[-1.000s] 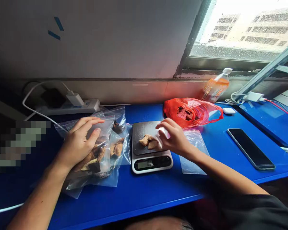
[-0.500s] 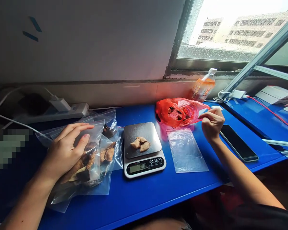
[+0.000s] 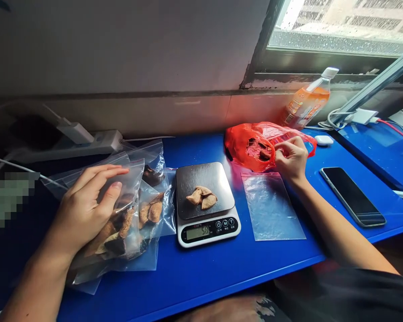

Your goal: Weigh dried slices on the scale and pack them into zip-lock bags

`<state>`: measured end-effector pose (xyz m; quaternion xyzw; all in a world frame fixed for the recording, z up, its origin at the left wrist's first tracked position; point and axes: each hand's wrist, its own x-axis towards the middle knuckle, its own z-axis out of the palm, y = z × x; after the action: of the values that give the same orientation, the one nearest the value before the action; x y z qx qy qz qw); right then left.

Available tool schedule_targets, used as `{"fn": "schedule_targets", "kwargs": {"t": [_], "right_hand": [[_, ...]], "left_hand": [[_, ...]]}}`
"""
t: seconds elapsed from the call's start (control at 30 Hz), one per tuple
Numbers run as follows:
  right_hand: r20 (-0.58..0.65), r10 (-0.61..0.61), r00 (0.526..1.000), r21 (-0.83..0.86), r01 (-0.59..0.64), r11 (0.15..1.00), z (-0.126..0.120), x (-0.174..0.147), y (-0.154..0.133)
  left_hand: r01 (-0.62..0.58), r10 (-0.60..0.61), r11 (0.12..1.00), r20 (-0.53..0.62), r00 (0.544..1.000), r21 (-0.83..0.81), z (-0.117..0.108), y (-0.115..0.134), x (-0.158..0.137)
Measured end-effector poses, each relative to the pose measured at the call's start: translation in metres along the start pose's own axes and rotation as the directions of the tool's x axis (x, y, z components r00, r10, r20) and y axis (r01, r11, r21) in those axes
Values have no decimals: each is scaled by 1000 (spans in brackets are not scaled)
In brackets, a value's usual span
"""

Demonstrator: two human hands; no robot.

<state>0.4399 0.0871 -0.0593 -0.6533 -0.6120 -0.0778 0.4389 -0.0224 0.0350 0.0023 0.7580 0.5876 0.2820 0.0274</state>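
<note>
At the red bag, the action is plain to see: the edge of a bright red, thin plastic carrier bag is gripped by the right hand, its fingers curled narrow over the film beside the opening, where dark brown pieces are shown inside. Over on the other side, the left hand is held in a loose, wide curve, thumb apart from fingers, laid over a stack of clear plastic zip bags in which chunky brown dried pieces are packed; nothing is seen pinched there.

And between the hands, a small cluster of tan, curled dried pieces is carried on the metal plate of a white-rimmed digital kitchen scale, with what looks like 5.8 shown on its display. To the right of the scale, a flat, clear plastic zip bag is laid on the glossy blue table, its top edge just below the red bag. Farther right, a black-screened phone is set down, and behind the red bag an orange drink bottle with a white cap is stood by the wall.
</note>
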Motion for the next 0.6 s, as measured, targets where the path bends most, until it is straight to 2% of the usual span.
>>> {"fn": "schedule_targets", "kwargs": {"t": [0.07,0.17,0.27,0.43,0.5,0.6], "right_hand": [[47,-33,998,-19,34,999,1,3,4],[215,-101,971,-54,115,992,1,4,9],[294,-99,951,-77,126,989,2,1,11],[262,-81,962,-60,100,993,1,3,7],[220,-36,975,7,36,999,-5,4,5],[162,90,983,211,-124,970,-18,2,5]], "left_hand": [[4,-4,1000,8,1000,5,0,0,0],[-1,1,1000,31,1000,-1,0,-1,0],[-5,5,1000,26,1000,0,0,-2,0],[-17,16,1000,30,999,8,1,-2,0],[-19,19,1000,40,999,7,0,-3,0],[-10,10,1000,48,999,8,0,-4,-2]]}}
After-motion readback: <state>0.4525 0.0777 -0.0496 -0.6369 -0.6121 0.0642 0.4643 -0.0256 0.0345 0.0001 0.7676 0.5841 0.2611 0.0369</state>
